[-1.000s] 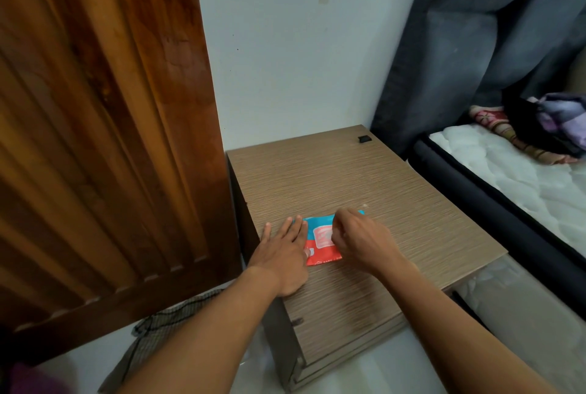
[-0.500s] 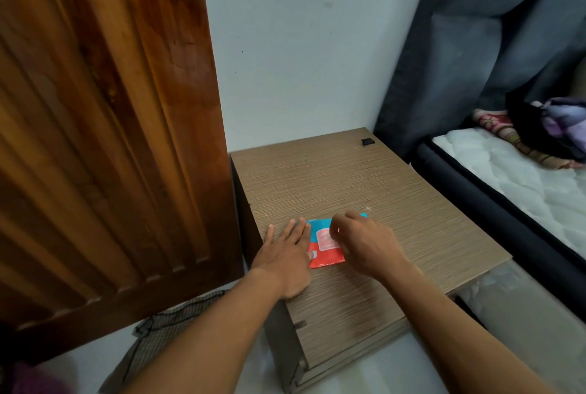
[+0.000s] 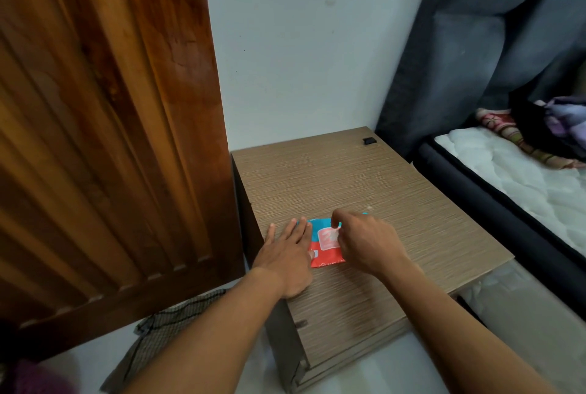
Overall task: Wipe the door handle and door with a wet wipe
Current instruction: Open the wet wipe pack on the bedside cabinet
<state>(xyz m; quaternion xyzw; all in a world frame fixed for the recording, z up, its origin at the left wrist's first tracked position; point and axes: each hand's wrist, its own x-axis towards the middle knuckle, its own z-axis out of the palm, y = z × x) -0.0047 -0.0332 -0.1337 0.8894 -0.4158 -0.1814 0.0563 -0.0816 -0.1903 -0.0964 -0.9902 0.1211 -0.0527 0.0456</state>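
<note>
Lying flat on the near left part of the cabinet top (image 3: 396,184), the wet wipe pack (image 3: 325,243) sits where it sat a second ago, teal at its far end and red at its near end, its long axis running left to right, though the hands cover both ends. The left hand (image 3: 290,255) stays pressed palm down with its fingers spread flat, its fingertips and thumb lying over the pack's left edge and pinning it to the wood. The right hand (image 3: 364,239) covers the pack's right half; compared with the earlier pictures its fingers have curled in tighter and now pinch narrowly at the pale label flap (image 3: 329,238) in the middle of the pack, and whether the flap has lifted I cannot tell. The pack shows no wipe pulled out of it. The cabinet's drawers on its near side look shut. To the left stands the brown wooden door (image 3: 104,139), its panelled face turned towards the room, well apart from the pack; a yellowish plate at its top edge is cut off by the picture. A checked cloth (image 3: 158,339) lies on the floor near the door's bottom edge. On the far right corner of the cabinet top sits a small black object (image 3: 367,140), and further right a mattress (image 3: 523,184) lies below a dark curtain (image 3: 494,54).
</note>
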